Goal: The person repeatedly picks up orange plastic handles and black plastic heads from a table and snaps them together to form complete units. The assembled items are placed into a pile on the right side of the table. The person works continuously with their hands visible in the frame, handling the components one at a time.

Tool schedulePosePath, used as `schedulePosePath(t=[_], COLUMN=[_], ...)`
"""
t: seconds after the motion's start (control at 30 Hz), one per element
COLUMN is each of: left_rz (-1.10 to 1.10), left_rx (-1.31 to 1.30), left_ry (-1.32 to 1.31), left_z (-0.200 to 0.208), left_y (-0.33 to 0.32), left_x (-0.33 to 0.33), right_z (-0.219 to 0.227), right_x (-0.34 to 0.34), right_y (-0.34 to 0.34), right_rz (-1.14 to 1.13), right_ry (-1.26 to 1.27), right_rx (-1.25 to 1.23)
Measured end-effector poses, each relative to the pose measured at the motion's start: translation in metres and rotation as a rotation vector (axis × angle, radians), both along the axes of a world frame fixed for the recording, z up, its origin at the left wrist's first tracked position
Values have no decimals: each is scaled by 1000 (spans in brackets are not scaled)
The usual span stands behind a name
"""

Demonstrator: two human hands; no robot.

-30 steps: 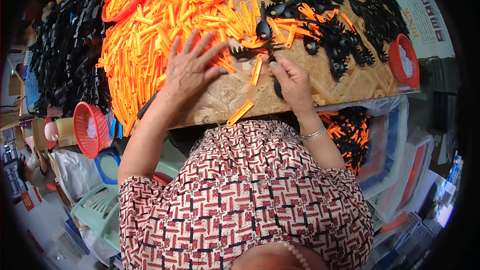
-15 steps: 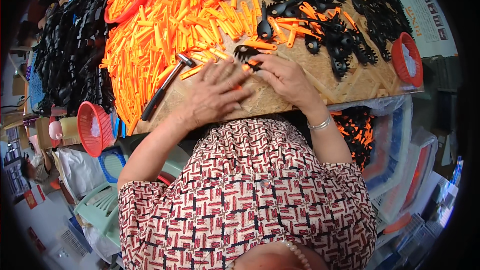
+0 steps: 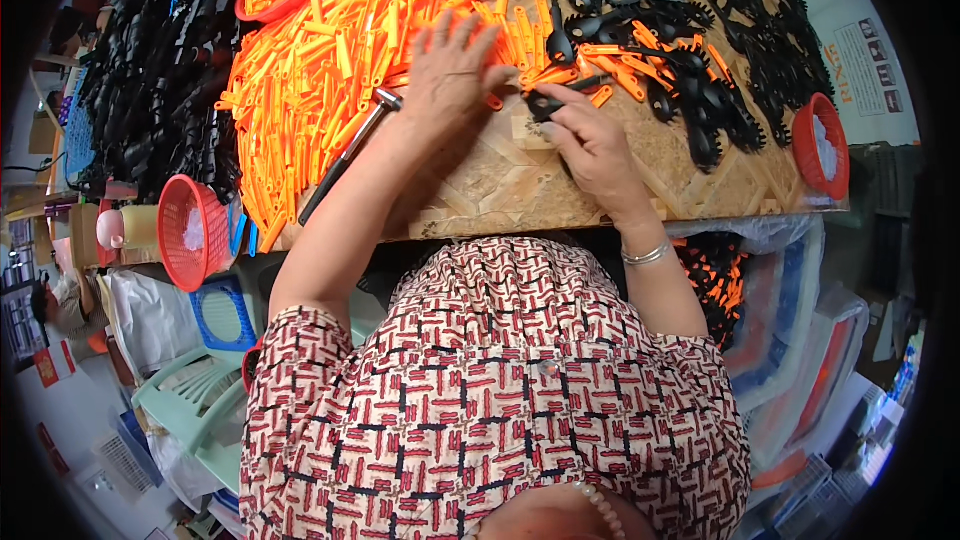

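At far left we see a red basket [image 3: 192, 230] below the surface [image 3: 520, 190], then our left hand [image 3: 445, 75] spread open on the orange plastic strips [image 3: 330, 50]. Our right hand [image 3: 590, 140] pinches a black plastic piece [image 3: 548, 103] near the middle of the surface. Farther right sit a red bowl [image 3: 820, 145] and a pale rectangular sign [image 3: 868, 65] with dark print.

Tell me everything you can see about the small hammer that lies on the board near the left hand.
The hammer is slim, with a long dark handle and a small head of shiny metal. It lies flat and slantwise on the wooden board: the head points up and right, close to the wrist of the left hand, and the handle runs down and left toward the board's near edge. It rests along the edge of the pile of orange plastic strips. No hand grips it; whether the forearm touches it cannot be told.
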State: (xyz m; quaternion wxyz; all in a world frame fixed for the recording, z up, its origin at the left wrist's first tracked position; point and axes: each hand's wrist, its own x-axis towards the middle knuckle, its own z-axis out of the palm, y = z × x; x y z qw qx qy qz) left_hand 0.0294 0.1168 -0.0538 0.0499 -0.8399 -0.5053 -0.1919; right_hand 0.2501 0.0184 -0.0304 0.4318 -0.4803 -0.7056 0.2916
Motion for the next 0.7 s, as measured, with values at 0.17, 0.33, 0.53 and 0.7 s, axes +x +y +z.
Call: schedulePosePath(t=[0.17, 0.33, 0.53, 0.7], left_rz=[-299, -287, -53, -26], left_rx=[-18, -59, 89, 100], left_ry=[-8, -247, -271, -55], left_z=[10, 37, 26, 25], left_y=[-38, -55, -30, -25], left_x=[0, -46, -31, -2], right_z=[-22, -13, 1, -3], right_x=[17, 36, 20, 7], right_y=[15, 1, -20, -33], right_rz=[-229, -451, -278, -170], right_ry=[203, 460, 492, 658], right_rx=[-212, -203, -244, -447])
